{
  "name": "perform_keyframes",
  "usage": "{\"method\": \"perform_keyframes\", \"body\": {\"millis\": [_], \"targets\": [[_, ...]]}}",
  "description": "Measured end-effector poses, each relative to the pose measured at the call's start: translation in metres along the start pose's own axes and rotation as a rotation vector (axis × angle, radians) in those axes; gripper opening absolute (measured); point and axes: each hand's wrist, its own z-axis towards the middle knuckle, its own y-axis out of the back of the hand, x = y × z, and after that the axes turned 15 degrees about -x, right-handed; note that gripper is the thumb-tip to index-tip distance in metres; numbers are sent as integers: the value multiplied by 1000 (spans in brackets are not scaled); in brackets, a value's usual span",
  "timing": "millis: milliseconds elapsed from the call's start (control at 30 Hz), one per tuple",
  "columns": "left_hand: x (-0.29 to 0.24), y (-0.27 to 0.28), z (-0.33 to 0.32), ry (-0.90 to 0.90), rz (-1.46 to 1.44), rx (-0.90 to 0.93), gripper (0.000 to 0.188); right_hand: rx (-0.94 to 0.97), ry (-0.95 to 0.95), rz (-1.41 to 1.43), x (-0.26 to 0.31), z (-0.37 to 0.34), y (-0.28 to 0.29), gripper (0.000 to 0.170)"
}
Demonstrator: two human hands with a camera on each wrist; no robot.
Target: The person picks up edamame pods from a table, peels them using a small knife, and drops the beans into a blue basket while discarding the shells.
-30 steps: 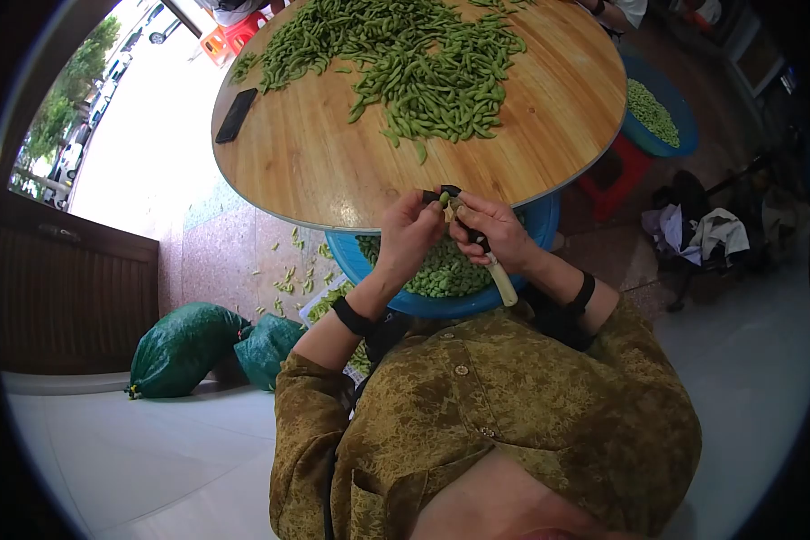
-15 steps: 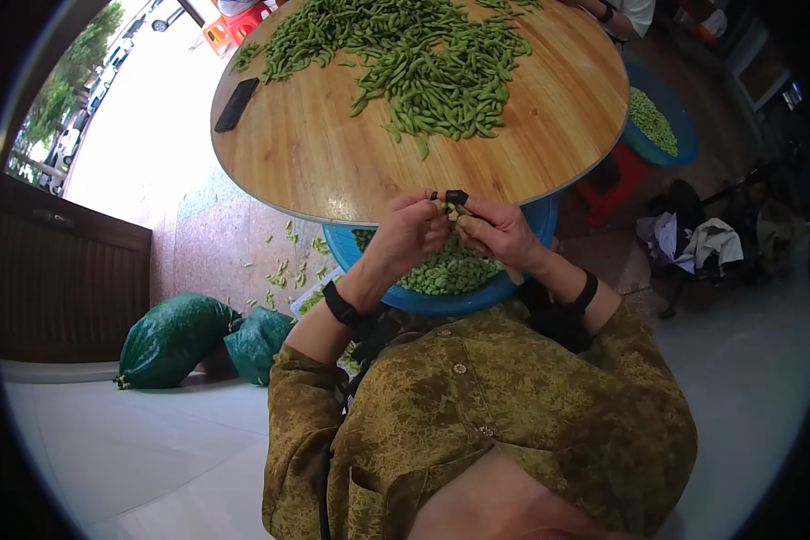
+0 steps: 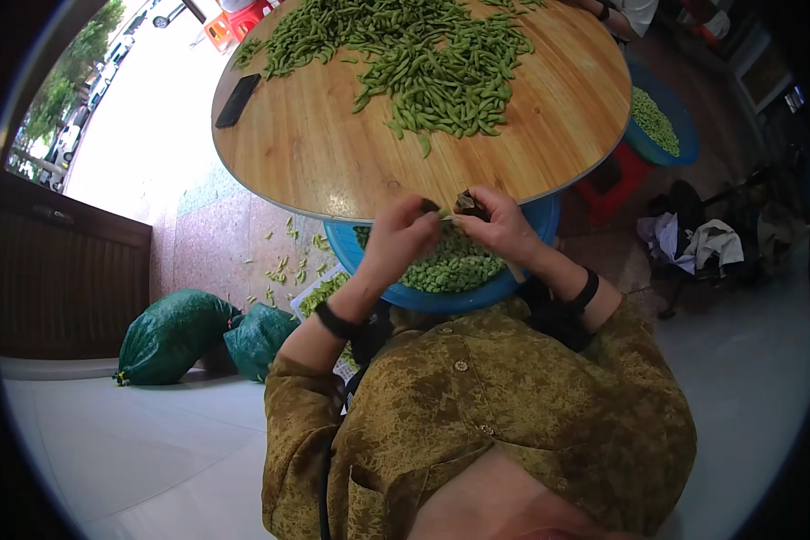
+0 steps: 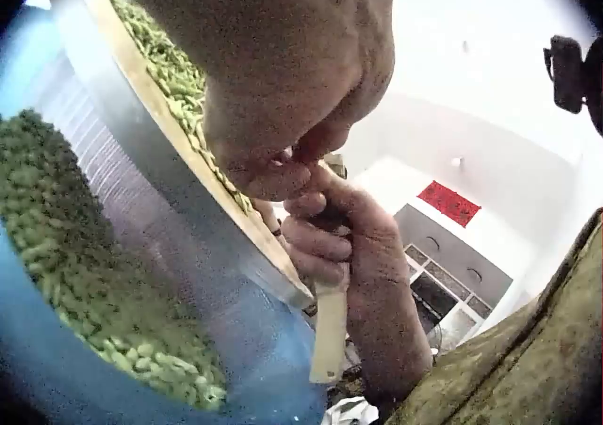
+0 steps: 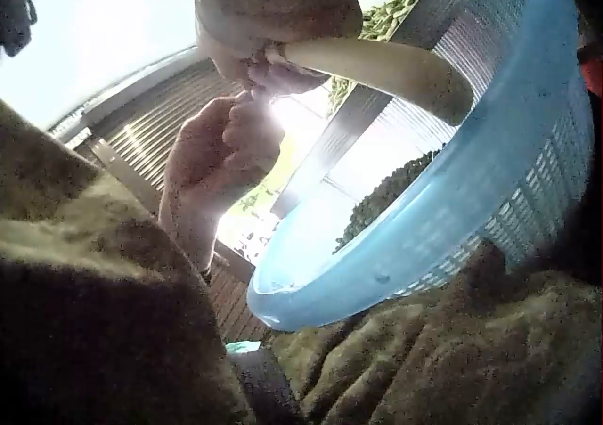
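Both hands meet over a blue basin (image 3: pixel 340 245) of green beans (image 3: pixel 445 274), at the round table's near edge. My left hand (image 3: pixel 396 241) pinches a small green pod (image 3: pixel 445 217) at its fingertips; the pod is blurred. My right hand (image 3: pixel 508 232) has its fingers curled round a tool with a long pale handle (image 5: pixel 405 74), which sticks out below the fist in the left wrist view. The working end of this tool is hidden by the fingers. Dark coverings sit on fingertips of both hands.
A heap of green pods (image 3: pixel 441 81) lies on the wooden table (image 3: pixel 315 171), with a black phone (image 3: pixel 238 100) at its left. Green sacks (image 3: pixel 175 337) and scattered pods lie on the floor at left. Another blue basin (image 3: pixel 679 117) stands at right, above a red stool (image 3: pixel 616 184).
The hands stay over the basin, working fingertip to fingertip. My left fingers have moved slightly down and away from the right hand, and the green piece between them has shifted.
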Motion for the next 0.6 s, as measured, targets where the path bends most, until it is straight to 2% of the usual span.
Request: {"method": "perform_keyframes", "body": {"millis": [67, 133, 167, 200, 233, 300, 333, 400, 467, 533, 600], "targets": [[-8, 32, -16, -545, 620, -165, 10, 64, -386, 170, 3, -3, 11, 13], [-23, 73, -36, -639, 1371, -110, 15, 18, -431, 198, -2, -6, 19, 14], [-26, 93, -43, -535, 1475, -26, 13, -21, -475, 221, -5, -7, 22, 16], [-31, 104, -44, -499, 1485, 65, 13, -18, -466, 265, -6, -8, 22, 22], [-31, 107, -42, -503, 1492, 63, 13, -18, -460, 271, -6, -7, 20, 22], [-38, 102, -30, -593, 1429, -71, 12, 25, -436, 260, -4, -6, 17, 31], [-34, 96, -8, -656, 1190, -69, 18, 25, -433, 260, -6, -5, 15, 31], [-42, 66, 27, -681, 1027, -110, 21, 11, -416, 293, -12, 0, 8, 32], [-30, 39, 68, -759, 1011, -198, 23, -11, -405, 288, -9, 3, 7, 31], [-23, 10, 96, -758, 1113, -303, 25, -25, -405, 280, -9, 2, 10, 29], [-7, 2, 122, -789, 1096, -332, 25, -53, -446, 330, -10, 2, 12, 28]]}}
